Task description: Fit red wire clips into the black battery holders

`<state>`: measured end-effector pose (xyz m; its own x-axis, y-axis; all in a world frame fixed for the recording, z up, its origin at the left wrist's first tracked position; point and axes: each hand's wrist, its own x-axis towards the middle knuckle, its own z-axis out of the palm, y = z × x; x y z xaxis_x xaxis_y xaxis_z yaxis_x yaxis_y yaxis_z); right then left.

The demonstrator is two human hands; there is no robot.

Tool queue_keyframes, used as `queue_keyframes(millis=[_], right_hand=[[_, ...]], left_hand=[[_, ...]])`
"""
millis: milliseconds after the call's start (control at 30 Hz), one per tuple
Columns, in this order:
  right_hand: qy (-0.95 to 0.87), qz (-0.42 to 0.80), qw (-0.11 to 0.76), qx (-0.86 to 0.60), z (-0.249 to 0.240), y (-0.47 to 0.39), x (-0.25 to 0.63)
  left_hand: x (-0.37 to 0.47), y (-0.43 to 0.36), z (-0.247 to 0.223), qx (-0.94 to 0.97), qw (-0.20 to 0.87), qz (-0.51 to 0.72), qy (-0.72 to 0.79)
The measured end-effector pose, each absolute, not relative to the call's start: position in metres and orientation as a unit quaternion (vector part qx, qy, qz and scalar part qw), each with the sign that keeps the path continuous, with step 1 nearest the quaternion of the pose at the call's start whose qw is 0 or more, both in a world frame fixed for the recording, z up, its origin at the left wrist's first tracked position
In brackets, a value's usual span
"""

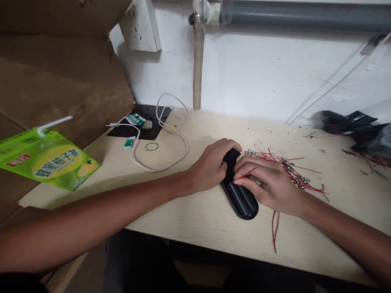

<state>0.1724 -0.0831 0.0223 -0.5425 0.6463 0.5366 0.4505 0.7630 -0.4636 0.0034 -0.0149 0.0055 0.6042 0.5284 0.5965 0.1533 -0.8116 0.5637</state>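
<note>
A black elongated plastic casing (pixel 241 199) with a rounded near end lies on the pale table. My left hand (pixel 214 165) is wrapped round its far end, gripping it against the tabletop. Over the middle of the casing, the thumb and fingers of my right hand (pixel 269 183) pinch a short red wire (pixel 247 173). What that wire's lower end touches is hidden by my fingers. Beyond my right hand lies a pile of red wires with small metal parts (pixel 295 171). Another red wire pair (pixel 275 234) lies just below my right wrist, partly covered by the hand.
A white cable (pixel 159 169) loops across the table by a dark mat (pixel 146 110) and a green rubber band (pixel 152 146). At left stands a green drink carton (pixel 51 158) with a straw, before cardboard (pixel 55 77). Black bags (pixel 351 122) lie far right.
</note>
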Motion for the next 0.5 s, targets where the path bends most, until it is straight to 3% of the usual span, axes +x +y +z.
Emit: queue_keyframes(millis=[500], right_hand=[[-0.885,0.128,0.327,-0.306,0.0215,-0.0835,0.1740]], left_hand=[[0.0025,-0.0136,0.0058,0.863,0.242,0.398,0.196]])
